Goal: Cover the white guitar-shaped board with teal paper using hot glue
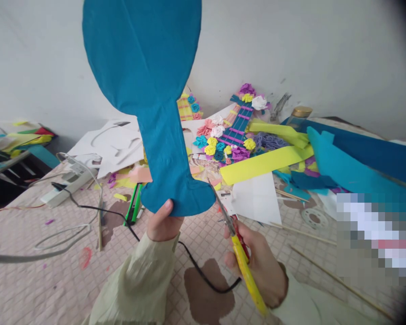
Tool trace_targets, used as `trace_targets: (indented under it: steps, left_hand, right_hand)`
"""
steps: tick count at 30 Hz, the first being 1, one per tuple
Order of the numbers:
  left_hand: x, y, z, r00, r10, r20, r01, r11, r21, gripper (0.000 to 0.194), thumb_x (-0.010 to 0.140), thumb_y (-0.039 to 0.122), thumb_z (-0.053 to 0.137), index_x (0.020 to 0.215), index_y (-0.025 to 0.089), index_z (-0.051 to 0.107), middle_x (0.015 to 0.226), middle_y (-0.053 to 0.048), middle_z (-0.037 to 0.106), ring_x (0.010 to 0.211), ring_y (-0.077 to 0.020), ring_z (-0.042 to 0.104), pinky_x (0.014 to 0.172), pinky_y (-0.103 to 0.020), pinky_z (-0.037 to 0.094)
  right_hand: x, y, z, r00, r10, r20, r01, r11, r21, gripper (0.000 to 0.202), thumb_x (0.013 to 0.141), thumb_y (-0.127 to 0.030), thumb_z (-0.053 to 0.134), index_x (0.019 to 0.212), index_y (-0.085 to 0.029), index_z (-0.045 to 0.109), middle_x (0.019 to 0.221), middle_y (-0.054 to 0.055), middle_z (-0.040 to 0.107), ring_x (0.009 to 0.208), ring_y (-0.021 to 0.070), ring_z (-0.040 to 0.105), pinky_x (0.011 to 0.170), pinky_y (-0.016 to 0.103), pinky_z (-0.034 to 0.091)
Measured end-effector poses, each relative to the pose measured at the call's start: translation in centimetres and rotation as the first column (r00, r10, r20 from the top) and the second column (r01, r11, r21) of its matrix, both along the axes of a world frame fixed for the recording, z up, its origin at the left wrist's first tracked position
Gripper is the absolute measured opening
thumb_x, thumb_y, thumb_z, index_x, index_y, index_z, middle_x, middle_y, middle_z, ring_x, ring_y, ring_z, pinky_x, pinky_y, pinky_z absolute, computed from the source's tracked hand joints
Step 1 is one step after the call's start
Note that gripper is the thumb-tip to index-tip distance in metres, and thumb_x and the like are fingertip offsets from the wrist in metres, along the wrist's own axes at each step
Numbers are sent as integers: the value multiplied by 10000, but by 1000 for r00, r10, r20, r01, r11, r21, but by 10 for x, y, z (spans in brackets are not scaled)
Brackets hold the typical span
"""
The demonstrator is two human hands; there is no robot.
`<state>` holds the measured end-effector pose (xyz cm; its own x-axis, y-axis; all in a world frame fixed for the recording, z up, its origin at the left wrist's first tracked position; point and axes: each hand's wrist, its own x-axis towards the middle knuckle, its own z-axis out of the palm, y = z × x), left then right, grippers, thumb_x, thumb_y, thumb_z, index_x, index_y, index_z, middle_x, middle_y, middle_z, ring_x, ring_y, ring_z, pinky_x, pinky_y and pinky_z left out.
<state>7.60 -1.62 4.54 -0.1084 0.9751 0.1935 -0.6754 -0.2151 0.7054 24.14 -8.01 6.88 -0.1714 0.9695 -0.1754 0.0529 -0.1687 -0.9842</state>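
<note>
A large blue cutout (162, 135) with a round top, a narrow stem and a flared base stands upright in front of me. My left hand (164, 222) grips it at the bottom edge, thumb on the front and the other fingers hidden behind. My right hand (257, 257) is closed around scissors (245, 271) with yellow and red handles. Their blades point up and left, with the tip close to the right corner of the cutout's base. Whether the tip touches the cutout is hard to tell.
Colourful paper flowers (223, 144), yellow strips (267, 164) and white sheets (118, 144) lie behind. A green cutter (133, 205), a power strip (69, 183) and a black cable (203, 275) are on the tabletop. Thin sticks (338, 280) and blue sheets (358, 158) lie at the right.
</note>
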Motion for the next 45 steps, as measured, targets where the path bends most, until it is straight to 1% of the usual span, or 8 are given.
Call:
trace_targets:
  steps: [4,8,15,24,28,34,40,45]
  left_hand:
    - [1,4,-4,999,46,19,-46,999,20,571,648,285,697,1192,328,527,1245,-2,563,1180,-258,484,888,-335,507]
    - [1,3,-1,997,76,2,-76,997,16,602,631,291,712,1199,329,516,1224,-8,580,1185,-261,478,920,-351,486]
    - [-3,-3,10,998,42,-55,-43,999,-2,512,673,268,693,1163,305,549,1175,-20,614,1208,-263,451,990,-403,425]
    - [-4,5,12,992,117,-46,-113,989,95,489,664,246,675,1139,279,566,1219,-19,583,1243,-266,407,1018,-397,397]
    - [-7,6,13,991,128,-32,-125,989,77,489,664,230,670,1136,296,562,1242,-2,564,1254,-269,391,1021,-405,396]
    - [-8,4,15,988,150,-25,-149,988,29,458,660,219,680,1100,300,582,1250,18,557,1260,-267,384,1037,-407,375]
    - [-6,6,12,990,138,-4,-138,990,40,540,659,209,663,1174,301,531,1266,-7,544,1213,-273,445,964,-392,449]
    - [-10,3,13,1000,26,5,-25,999,-25,465,696,222,636,1149,284,551,1176,-12,610,1107,-235,547,881,-322,507]
  right_hand:
    - [6,0,-11,993,40,113,-53,992,116,289,624,-319,604,659,-223,334,530,-93,295,432,62,333,404,179,342]
    - [8,2,-15,987,41,155,-64,988,141,242,637,-330,589,697,-213,386,526,-92,307,436,70,342,409,185,358]
    - [10,4,-15,960,-74,271,-16,950,313,204,658,-340,581,670,-205,428,496,-70,387,414,87,406,404,191,401]
    - [12,3,-22,900,-202,386,11,896,443,176,647,-306,618,668,-191,486,433,-83,402,357,83,420,367,179,386]
    - [13,4,-21,889,-213,404,32,912,410,179,638,-301,629,663,-203,482,462,-72,428,383,91,441,389,190,393]
    - [15,2,-27,959,-67,274,-2,970,245,131,702,-259,556,751,-212,444,553,-65,423,456,94,425,436,205,385]
    - [17,2,-26,938,-100,330,-1,956,293,196,670,-229,579,818,-214,452,580,-67,422,471,93,404,450,214,375]
    - [17,3,-28,914,-119,388,-13,946,323,244,667,-238,591,874,-204,467,595,-55,448,481,103,440,459,225,394]
